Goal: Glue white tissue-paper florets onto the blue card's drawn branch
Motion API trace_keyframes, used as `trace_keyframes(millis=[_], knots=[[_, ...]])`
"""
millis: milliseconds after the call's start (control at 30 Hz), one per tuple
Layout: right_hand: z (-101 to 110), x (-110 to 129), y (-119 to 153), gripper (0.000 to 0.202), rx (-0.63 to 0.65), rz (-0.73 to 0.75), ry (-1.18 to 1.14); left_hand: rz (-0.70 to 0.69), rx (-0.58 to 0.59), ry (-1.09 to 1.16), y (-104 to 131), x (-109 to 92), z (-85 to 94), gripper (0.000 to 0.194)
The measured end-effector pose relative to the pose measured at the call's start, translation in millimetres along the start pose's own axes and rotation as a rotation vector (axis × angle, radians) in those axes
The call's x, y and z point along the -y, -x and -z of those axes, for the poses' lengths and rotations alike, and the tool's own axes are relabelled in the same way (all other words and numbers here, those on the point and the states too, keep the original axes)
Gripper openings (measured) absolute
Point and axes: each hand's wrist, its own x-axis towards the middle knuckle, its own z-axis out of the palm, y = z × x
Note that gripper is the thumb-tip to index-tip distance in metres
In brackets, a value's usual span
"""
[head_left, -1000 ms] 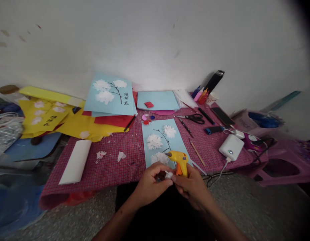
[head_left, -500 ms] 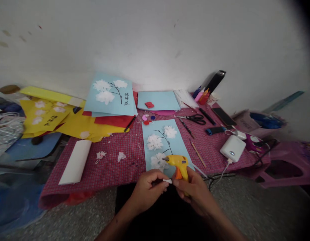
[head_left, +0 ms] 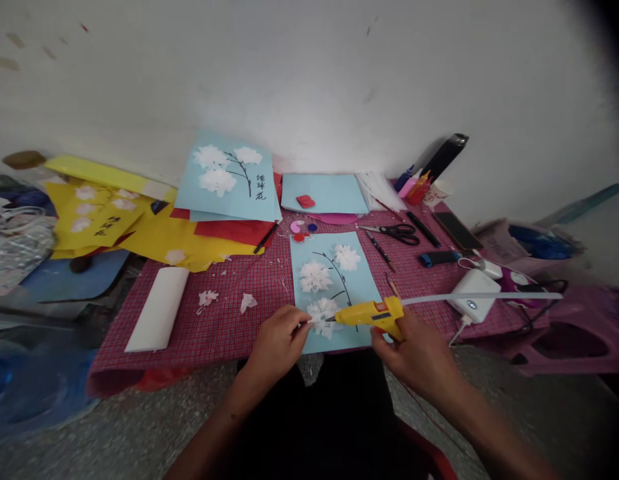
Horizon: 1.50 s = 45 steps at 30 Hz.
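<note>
My right hand grips a yellow hot glue gun, its nozzle pointing left at the lowest white paper flower. A long translucent glue stick sticks out of the gun's back. At that flower's left edge my left hand is closed in a pinch on a small white paper petal, which merges with the flower behind. The flower sits on a light blue sheet with a drawn dark branch and two more white paper flowers higher up.
Left of the sheet lie paper scraps and a folded white paper. Behind stands a finished blue card. To the right are scissors, a pen, a phone and a white power bank with cables.
The glue gun has swung level, its nozzle now at the lowest flower and its glue stick in sight. My left hand has moved left and up to the flower's edge.
</note>
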Motion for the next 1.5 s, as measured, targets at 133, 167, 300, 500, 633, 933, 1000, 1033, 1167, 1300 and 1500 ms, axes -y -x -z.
trace_keyframes(millis=[133, 167, 300, 500, 633, 933, 1000, 1033, 1167, 1300, 1500], knots=[[-1.6, -1.5, -2.3, 0.022, -0.042, 0.156, 0.196, -0.031, 0.087, -0.077, -4.4, -3.7, -1.3, 0.016], [-1.1, -1.6, -2.8, 0.021, -0.045, 0.181, 0.230, -0.037, 0.106, -0.096, -5.3, -4.6, -1.3, 0.017], [1.7, -0.1, -4.9, 0.016, -0.014, 0.222, 0.298, -0.033, 0.159, -0.163, -9.2, -8.6, -1.9, 0.020], [4.4, 4.0, -7.2, 0.016, 0.029, 0.247, 0.288, -0.002, 0.260, -0.311, -16.7, -19.0, -3.0, 0.024], [5.6, 5.5, -7.6, 0.013, 0.020, 0.259, 0.281, 0.018, 0.329, -0.440, -20.9, -24.0, -4.5, 0.026], [3.3, 8.7, -7.6, 0.010, -0.033, 0.294, 0.269, 0.014, 0.348, -0.508, -20.1, -21.8, -10.0, 0.026], [4.8, 10.0, -8.3, 0.009, -0.036, 0.312, 0.278, 0.015, 0.348, -0.498, -19.8, -22.6, -9.3, 0.026], [5.7, 10.8, -8.6, 0.009, -0.037, 0.318, 0.285, 0.017, 0.346, -0.491, -19.6, -23.1, -8.8, 0.026], [8.5, 15.4, -9.4, 0.010, -0.033, 0.306, 0.309, 0.027, 0.338, -0.470, -19.1, -24.2, -7.6, 0.026], [6.7, 19.3, -9.4, 0.008, 0.011, 0.302, 0.291, 0.028, 0.340, -0.469, -19.0, -23.3, -7.8, 0.026], [2.6, 20.5, -10.1, 0.013, 0.039, 0.294, 0.271, 0.016, 0.333, -0.468, -18.8, -21.5, -8.3, 0.027]])
